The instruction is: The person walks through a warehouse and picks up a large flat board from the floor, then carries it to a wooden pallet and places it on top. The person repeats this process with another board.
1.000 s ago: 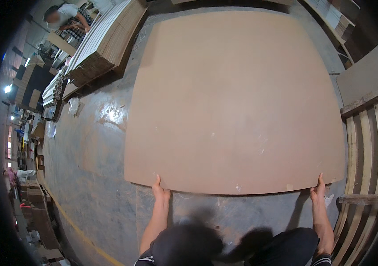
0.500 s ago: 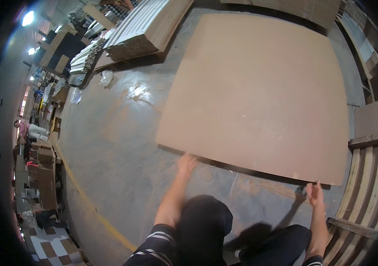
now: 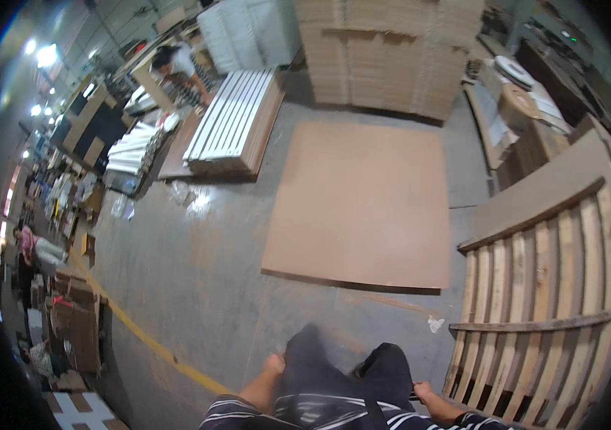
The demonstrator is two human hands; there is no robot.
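A large flat brown board (image 3: 363, 208) lies on the grey floor in front of me, with a dark gap along its near edge. Both hands are apart from it, down beside my knees. My left hand (image 3: 274, 364) is curled closed by the outer side of my left leg, with nothing showing in it. By my right leg, my right hand (image 3: 425, 391) is closed too. A small dark bit shows at its fingertips, too small to name.
A slatted wooden pallet (image 3: 535, 322) stands close on my right. Beyond the board rises a tall cardboard stack (image 3: 391, 64). White strips (image 3: 230, 115) are piled at far left, where another person (image 3: 183, 72) bends over. A scrap (image 3: 435, 325) lies near the pallet.
Both hands have come away from the board's near edge and drawn back to my legs. My view has risen, so the board looks smaller and farther off.
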